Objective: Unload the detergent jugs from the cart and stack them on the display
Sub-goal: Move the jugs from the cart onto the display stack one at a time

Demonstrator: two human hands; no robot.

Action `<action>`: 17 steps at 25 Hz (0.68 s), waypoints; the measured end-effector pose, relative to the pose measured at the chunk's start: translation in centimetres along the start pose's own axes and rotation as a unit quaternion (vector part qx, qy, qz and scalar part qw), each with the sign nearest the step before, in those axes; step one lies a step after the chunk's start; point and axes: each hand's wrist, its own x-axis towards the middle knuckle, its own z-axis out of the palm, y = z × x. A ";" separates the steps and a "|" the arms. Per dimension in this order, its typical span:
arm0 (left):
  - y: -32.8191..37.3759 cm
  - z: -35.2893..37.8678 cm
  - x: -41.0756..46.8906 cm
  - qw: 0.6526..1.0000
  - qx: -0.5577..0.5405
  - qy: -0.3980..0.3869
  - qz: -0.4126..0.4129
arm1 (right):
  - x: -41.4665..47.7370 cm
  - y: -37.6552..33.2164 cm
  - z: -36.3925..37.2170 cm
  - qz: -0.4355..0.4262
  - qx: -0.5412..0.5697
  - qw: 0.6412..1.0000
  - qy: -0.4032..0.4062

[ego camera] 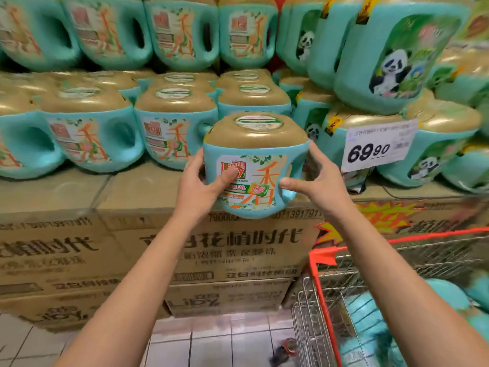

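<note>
Two hands clamp one teal detergent jug (254, 165) at the centre of the frame. Our left hand (201, 186) curls round its left side, thumb pressed flat on the front label (260, 181), fingers hidden behind. Our right hand (317, 181) grips the right side at the handle (289, 195), thumb laid across its front, fingers wrapped behind. The jug stands upright, gold cap (254, 135) on top, its base at the front edge of the stacked cardboard boxes (132, 234); we cannot tell whether it rests on them. Just behind it, rows of matching jugs (169, 128) fill the display across the upper frame. A white price tag (378, 147) hangs at centre right. At lower right, the wire cart (313, 268) holds more teal jugs (444, 292).
</note>
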 end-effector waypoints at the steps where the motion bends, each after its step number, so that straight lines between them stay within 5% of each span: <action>1: -0.7 0.1 0.7 1.000 -0.003 -0.005 0.008 | 0.4 0.5 0.3 -0.001 0.001 1.000 0.012; 8: -5.0 -0.1 3.6 0.992 0.057 -0.113 0.004 | 1.3 2.8 1.9 -0.004 -0.045 0.996 0.071; 17: -7.3 3.6 5.5 0.996 0.088 -0.002 0.025 | 3.2 4.7 4.0 0.072 -0.119 0.980 0.139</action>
